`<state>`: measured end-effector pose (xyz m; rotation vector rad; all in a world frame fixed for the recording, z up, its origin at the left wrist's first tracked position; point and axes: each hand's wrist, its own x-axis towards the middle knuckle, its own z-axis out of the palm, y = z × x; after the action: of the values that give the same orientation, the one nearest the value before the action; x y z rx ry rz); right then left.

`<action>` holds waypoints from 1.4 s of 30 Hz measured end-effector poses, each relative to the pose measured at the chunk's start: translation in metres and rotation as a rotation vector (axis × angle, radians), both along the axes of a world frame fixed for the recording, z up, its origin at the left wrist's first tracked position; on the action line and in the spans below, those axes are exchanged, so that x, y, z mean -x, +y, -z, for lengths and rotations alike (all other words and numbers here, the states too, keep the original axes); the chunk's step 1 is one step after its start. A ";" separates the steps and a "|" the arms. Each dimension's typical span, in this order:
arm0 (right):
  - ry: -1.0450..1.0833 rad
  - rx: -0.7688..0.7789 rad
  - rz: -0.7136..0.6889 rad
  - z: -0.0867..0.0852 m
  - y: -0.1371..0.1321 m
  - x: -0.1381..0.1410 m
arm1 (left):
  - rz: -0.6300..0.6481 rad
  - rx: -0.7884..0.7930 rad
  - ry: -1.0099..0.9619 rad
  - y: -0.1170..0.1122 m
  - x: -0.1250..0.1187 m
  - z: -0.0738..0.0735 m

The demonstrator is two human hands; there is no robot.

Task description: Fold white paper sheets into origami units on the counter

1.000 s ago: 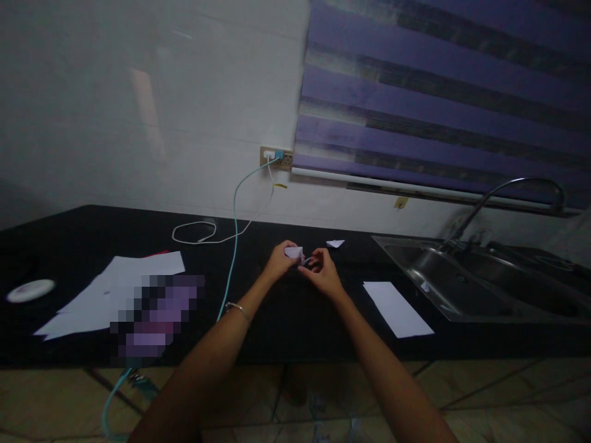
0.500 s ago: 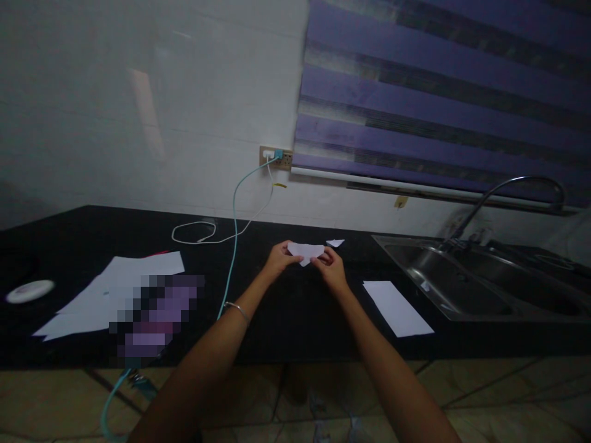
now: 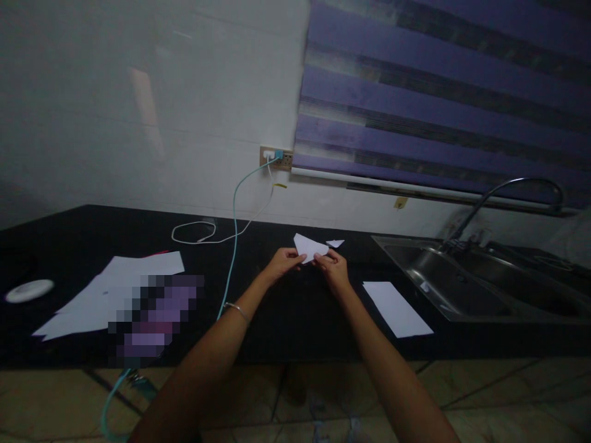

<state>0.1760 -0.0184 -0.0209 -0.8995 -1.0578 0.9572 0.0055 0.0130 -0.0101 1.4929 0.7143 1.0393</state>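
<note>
A folded piece of white paper (image 3: 311,247) is held up between both hands above the black counter (image 3: 295,320). My left hand (image 3: 284,263) pinches its lower left part, thumb on the near face. On the lower right, my right hand (image 3: 333,266) grips it the same way. The fingers behind the paper are partly hidden. Just beyond the right hand lies a small folded white paper piece (image 3: 335,243). Nearer and to the right, a white paper strip (image 3: 397,309) rests flat on the counter.
Several white sheets (image 3: 96,295) lie at the left beside a pixelated purple object (image 3: 161,317) and a white oval item (image 3: 30,291). A teal cable (image 3: 234,246) and a white cable (image 3: 194,223) run from the wall socket (image 3: 276,158). A steel sink (image 3: 455,283) is at right.
The folded paper has turned in my hands: its upper left corner now points up, and its outline is taller. Both hands have shifted slightly and still hold it.
</note>
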 end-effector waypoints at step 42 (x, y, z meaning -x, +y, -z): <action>-0.437 -0.088 -0.154 -0.010 -0.015 0.011 | 0.180 0.225 -0.199 0.001 0.001 0.006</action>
<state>0.1650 -0.0334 -0.0104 -0.9894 -1.5475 0.8507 0.0041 0.0139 -0.0165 1.2170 0.5265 0.9222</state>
